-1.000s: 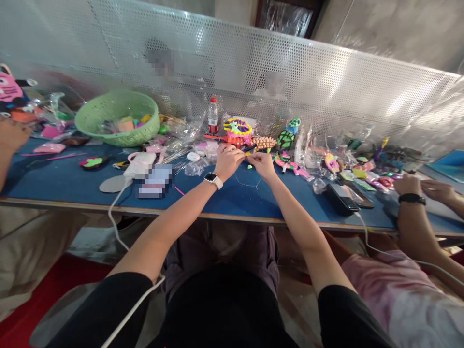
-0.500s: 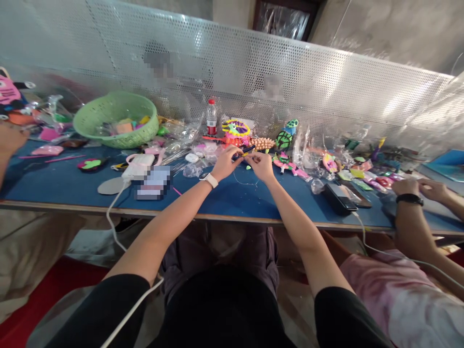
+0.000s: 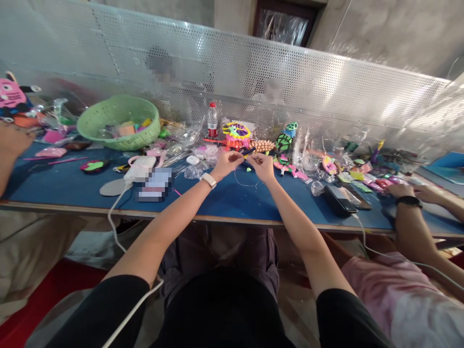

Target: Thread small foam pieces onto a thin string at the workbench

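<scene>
My left hand (image 3: 227, 164) is closed in a pinch above the blue table, its fingertips at a small dark blue piece (image 3: 248, 151). Opposite it, my right hand (image 3: 263, 166) is also pinched, the fingertips of both hands almost meeting. Whatever sits between the fingers is too small to name, and I cannot tell which hand bears the dark blue piece. A thin white thread (image 3: 246, 184) curls on the table below my hands, by a tiny green bit (image 3: 248, 169). Just beyond are a spiky tan piece (image 3: 264, 145) and a colourful foam figure (image 3: 236, 131).
A green basket (image 3: 119, 143) with colourful pieces stands at left, a red-capped bottle (image 3: 212, 121) behind. Left lie a phone (image 3: 156, 184) and a white cabled device (image 3: 142, 168); right, a black device (image 3: 338, 200). Co-workers' hands (image 3: 400, 190) rest at both sides. A perforated metal screen (image 3: 232, 63) stands behind.
My left fingers have shifted along the dark blue piece, which now shows more between the two hands. The co-worker's hand at right has moved slightly left.
</scene>
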{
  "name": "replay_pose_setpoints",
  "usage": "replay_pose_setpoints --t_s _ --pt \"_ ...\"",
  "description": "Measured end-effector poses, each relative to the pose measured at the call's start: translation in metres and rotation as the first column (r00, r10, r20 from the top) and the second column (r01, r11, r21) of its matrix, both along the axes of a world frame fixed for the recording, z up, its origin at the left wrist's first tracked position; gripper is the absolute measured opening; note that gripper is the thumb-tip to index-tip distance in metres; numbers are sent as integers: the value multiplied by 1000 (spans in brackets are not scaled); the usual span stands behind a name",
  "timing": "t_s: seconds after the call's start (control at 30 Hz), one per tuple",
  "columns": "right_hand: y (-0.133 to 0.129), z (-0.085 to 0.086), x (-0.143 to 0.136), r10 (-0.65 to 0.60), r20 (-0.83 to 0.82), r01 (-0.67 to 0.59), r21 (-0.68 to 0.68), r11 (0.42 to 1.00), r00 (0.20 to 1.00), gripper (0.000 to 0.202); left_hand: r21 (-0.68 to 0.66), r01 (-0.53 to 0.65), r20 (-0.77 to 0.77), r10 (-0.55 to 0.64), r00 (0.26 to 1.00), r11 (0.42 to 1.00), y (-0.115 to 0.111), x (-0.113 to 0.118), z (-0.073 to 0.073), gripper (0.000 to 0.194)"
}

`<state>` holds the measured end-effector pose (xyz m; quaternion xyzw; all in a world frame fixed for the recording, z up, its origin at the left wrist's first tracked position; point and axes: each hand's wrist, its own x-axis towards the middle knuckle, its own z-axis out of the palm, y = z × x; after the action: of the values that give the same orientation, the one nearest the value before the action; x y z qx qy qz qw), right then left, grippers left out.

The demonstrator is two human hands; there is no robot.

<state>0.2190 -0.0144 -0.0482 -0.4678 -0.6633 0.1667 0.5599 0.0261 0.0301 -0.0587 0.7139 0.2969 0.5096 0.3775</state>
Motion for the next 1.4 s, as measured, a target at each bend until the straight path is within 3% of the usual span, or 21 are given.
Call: replay_pose_setpoints --t_s 0.3,0.5,0.8,0.97,1.1,1.2,1.3,1.4 --pt "-4 1 0 -23 9 23 33 999 1000 46 -181 62 111 -42 993 981 -5 3 -1 29" --pt "-6 3 1 -3 -16 4 52 999 1000 48 -375 262 241 -179 954 889 -4 5 -3 33" --pt "-9 5 2 -46 38 42 105 994 998 39 -388 421 362 -284 888 820 -12 6 0 38" --pt "-9 4 -1 -100 51 94 109 990 994 39 -404 356 350 -217 911 843 -12 6 2 36" --pt "-7 4 0 -110 30 107 99 989 993 39 -403 283 331 -149 932 871 -9 6 3 23" --pt "-5 4 2 -120 19 118 85 989 993 39 -359 209 301 -99 948 910 -10 6 4 37" --pt "-4 5 3 -117 30 115 60 992 993 39 -211 100 200 -57 978 972 -11 3 4 52" --pt "-4 4 3 -85 38 83 41 996 996 41 -117 31 123 -17 992 993 -10 1 2 64"
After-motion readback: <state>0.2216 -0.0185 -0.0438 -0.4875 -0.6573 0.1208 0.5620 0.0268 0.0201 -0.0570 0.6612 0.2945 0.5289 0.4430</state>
